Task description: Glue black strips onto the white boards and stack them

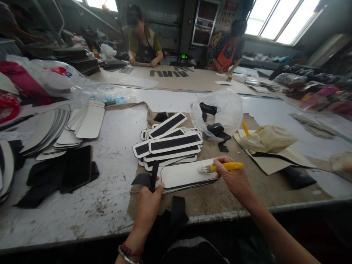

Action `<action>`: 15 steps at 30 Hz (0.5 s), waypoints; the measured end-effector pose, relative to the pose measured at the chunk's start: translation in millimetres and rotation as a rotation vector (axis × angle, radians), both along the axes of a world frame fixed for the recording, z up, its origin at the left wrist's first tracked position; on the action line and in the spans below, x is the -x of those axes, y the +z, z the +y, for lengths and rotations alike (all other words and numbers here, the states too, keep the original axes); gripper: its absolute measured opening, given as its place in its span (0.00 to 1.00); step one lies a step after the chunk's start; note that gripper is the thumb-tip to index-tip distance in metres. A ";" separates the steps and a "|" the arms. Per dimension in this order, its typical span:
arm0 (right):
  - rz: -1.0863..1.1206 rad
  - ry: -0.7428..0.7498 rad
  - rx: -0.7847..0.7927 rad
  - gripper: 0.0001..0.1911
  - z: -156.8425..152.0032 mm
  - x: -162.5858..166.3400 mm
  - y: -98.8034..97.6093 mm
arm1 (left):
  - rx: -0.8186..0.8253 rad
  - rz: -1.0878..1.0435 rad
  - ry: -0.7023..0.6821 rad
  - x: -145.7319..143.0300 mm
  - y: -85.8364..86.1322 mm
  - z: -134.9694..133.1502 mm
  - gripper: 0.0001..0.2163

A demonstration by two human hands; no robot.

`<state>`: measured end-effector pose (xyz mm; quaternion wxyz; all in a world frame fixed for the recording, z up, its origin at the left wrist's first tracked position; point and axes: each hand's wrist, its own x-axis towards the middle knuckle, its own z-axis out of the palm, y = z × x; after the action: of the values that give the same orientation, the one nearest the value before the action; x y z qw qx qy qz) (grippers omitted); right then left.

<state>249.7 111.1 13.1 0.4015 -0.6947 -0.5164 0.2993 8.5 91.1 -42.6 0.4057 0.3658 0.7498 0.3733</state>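
My right hand (233,179) grips a yellow-handled brush (227,167), its pale bristles on the top face of a white rounded panel (184,175). That panel lies on a small stack of others like it. At the stack's left end is my left hand (150,200), with a black fabric strip (154,176) between its fingers and the thumb at the panel's edge. Behind the stack, several white-edged panels with black strips on them (174,143) are heaped crosswise. More black strip (177,212) hangs at the table's front edge, close to my left wrist.
A clear plastic bag (228,113) with black strips stands behind. At right, a glue-smeared container (275,139) holds another yellow handle. White panel stacks (90,119) and a dark phone-like slab (77,168) lie left. Two people (145,40) work across the table.
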 end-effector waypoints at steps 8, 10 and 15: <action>-0.418 -0.079 -0.057 0.15 -16.7 -49.0 27.1 | -0.004 -0.006 -0.005 3.4 -0.8 1.7 0.14; -0.625 -0.108 -0.098 0.15 -20.2 -58.3 35.2 | -0.011 0.000 -0.015 3.6 -1.5 1.4 0.15; -0.816 0.062 0.059 0.15 -4.6 -71.6 16.0 | -0.017 0.001 -0.035 3.5 0.0 1.2 0.16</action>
<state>321.3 106.5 29.1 0.1343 -0.7516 -0.6453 0.0259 5.0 92.4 -42.6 0.4086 0.3824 0.7404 0.3723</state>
